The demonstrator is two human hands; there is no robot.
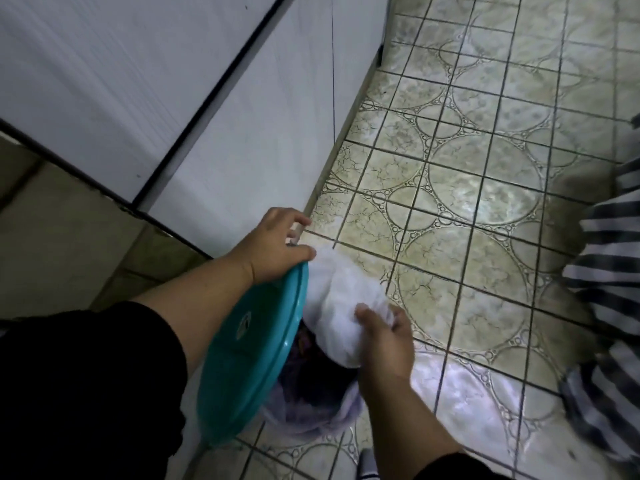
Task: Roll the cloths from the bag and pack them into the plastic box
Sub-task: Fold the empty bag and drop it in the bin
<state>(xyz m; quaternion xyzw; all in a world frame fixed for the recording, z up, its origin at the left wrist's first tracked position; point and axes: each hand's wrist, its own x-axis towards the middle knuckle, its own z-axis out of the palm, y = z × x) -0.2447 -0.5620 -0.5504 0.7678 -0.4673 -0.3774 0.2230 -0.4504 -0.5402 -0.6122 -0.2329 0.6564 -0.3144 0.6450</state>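
Note:
A round teal plastic lid [242, 362] stands tilted up on its edge over a translucent plastic box [311, 414] on the tiled floor. My left hand [273, 244] grips the top rim of the lid. A white cloth bundle [336, 306] sticks out of the box's mouth, and my right hand [384, 337] grips its lower right side. Dark cloth shows inside the box, below the white bundle. Most of the box is hidden behind the lid and my right forearm.
A white cabinet [242, 140] stands to the left, its base running along the patterned floor tiles [467, 188]. A black-and-white striped fabric [609, 289] hangs at the right edge. A shoe tip [367, 462] shows at the bottom.

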